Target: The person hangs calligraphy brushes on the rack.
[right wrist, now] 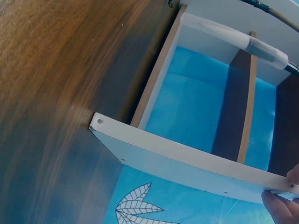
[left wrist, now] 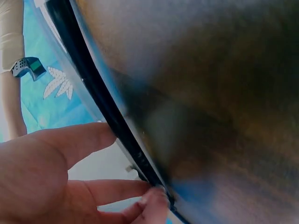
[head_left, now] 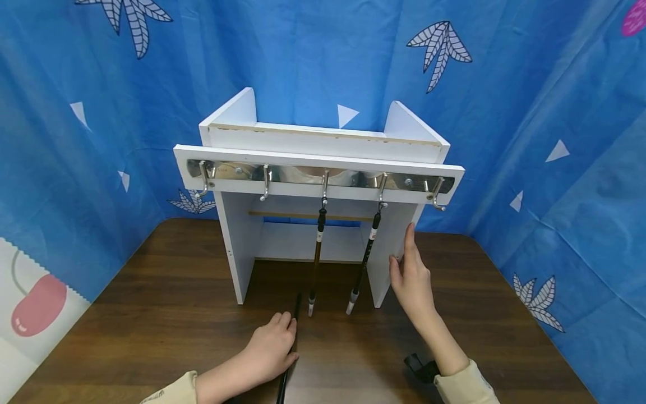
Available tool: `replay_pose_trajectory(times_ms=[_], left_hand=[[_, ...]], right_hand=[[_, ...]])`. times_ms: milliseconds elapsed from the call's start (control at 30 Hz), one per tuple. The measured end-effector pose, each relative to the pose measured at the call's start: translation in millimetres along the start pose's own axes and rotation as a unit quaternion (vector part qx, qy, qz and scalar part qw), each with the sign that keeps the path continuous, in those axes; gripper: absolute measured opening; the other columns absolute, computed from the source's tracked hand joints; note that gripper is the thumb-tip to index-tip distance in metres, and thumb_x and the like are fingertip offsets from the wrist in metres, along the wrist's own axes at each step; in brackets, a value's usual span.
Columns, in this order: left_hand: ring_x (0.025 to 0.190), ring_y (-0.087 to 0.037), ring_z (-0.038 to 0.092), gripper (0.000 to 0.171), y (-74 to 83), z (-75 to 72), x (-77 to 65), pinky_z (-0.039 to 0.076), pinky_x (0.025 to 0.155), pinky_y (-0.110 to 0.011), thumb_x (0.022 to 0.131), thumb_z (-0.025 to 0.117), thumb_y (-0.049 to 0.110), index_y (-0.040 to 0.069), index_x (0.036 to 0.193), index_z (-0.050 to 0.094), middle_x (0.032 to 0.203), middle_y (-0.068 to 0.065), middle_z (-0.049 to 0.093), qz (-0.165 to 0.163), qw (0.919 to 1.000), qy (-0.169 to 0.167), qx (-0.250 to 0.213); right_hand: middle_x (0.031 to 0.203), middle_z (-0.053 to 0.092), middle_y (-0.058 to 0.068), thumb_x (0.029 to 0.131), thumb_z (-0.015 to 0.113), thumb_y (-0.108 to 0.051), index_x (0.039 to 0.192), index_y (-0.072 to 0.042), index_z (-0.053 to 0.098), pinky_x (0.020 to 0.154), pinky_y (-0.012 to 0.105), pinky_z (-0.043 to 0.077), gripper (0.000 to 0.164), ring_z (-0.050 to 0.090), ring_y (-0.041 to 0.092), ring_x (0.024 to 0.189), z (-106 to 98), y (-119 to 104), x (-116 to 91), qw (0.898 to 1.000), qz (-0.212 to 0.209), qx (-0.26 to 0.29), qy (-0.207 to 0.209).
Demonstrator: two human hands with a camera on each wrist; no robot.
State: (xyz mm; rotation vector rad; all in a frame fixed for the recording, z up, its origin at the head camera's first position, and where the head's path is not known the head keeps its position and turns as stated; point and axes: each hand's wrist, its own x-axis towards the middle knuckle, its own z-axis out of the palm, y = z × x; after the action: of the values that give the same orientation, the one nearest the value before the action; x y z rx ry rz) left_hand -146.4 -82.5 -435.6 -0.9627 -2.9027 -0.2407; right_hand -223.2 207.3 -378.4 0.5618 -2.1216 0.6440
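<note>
My left hand [head_left: 271, 346] grips a thin black rod [head_left: 282, 387] above the table, thumb and fingers on either side of it in the left wrist view. My right hand [head_left: 415, 283] holds the front edge of the right side panel on a white wooden rack [head_left: 323, 137], index finger stretched up along it. Two slim rods hang from the rack's metal hooks: a brown one [head_left: 317, 258] at the middle hook and a black one [head_left: 367, 252] to its right. Both have pale lower ends. A translucent pale end [right wrist: 266, 53] appears close up in the right wrist view.
The rack stands on a dark brown wooden table [head_left: 151, 314], its hook strip facing me. The far-left hook [head_left: 203, 178], second hook [head_left: 266, 182] and far-right hook [head_left: 436, 193] bear nothing. Blue curtains [head_left: 303, 62] close off the back and sides.
</note>
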Motion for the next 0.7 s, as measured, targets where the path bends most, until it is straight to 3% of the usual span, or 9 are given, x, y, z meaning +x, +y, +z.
replay_pose_trajectory(times_ms=[167, 267, 367, 567, 700], left_hand=[[0.06, -0.018, 0.061, 0.055, 0.1, -1.0, 1.4, 0.051, 0.047, -0.022, 0.076, 0.078, 0.025, -0.015, 0.11, 0.06, 0.086, -0.017, 0.065, -0.013, 0.9994, -0.013, -0.028], [0.041, -0.009, 0.05, 0.052, 0.5, -0.6, 2.1, 0.043, 0.037, -0.016, 0.077, 0.076, 0.017, -0.017, 0.112, 0.058, 0.071, -0.013, 0.064, -0.022, 0.9972, -0.022, -0.068], [0.036, -0.005, 0.043, 0.049, -0.6, 0.1, 2.8, 0.04, 0.036, -0.013, 0.077, 0.075, 0.009, -0.018, 0.112, 0.056, 0.065, -0.013, 0.062, -0.025, 0.9941, -0.02, -0.104], [0.032, 0.001, 0.043, 0.049, -4.0, 1.6, 2.1, 0.04, 0.035, -0.012, 0.079, 0.071, 0.003, -0.02, 0.117, 0.051, 0.058, -0.007, 0.058, -0.045, 0.9812, -0.034, -0.185], [0.03, 0.002, 0.043, 0.05, -4.6, 1.9, 1.8, 0.039, 0.032, -0.011, 0.08, 0.071, 0.003, -0.02, 0.118, 0.05, 0.054, -0.002, 0.056, -0.047, 0.9773, -0.041, -0.203]], right_hand=[[0.135, 0.041, 0.026, 0.078, 0.062, 0.018, 0.151, -0.01, 0.004, 0.04, 0.029, 0.04, 0.098, 0.039, 0.014, 0.051, -0.7, -0.6, -0.1, 1.0, 0.002, -0.003, 0.0], [0.134, 0.042, 0.026, 0.079, 0.063, 0.017, 0.151, -0.011, 0.004, 0.04, 0.029, 0.04, 0.097, 0.039, 0.015, 0.051, -0.9, -0.9, -0.2, 1.0, 0.002, -0.002, 0.0], [0.132, 0.043, 0.026, 0.079, 0.063, 0.017, 0.151, -0.012, 0.004, 0.04, 0.03, 0.04, 0.098, 0.04, 0.016, 0.051, -0.9, -1.1, -0.2, 1.0, 0.001, -0.002, 0.002], [0.127, 0.046, 0.027, 0.078, 0.062, 0.018, 0.151, -0.013, 0.003, 0.039, 0.03, 0.041, 0.099, 0.039, 0.015, 0.051, -0.5, -1.1, -0.1, 1.0, -0.002, -0.002, 0.003], [0.125, 0.047, 0.027, 0.078, 0.062, 0.019, 0.151, -0.013, 0.003, 0.039, 0.03, 0.04, 0.099, 0.04, 0.015, 0.051, 0.0, -1.1, 0.4, 1.0, -0.003, -0.002, 0.004]])
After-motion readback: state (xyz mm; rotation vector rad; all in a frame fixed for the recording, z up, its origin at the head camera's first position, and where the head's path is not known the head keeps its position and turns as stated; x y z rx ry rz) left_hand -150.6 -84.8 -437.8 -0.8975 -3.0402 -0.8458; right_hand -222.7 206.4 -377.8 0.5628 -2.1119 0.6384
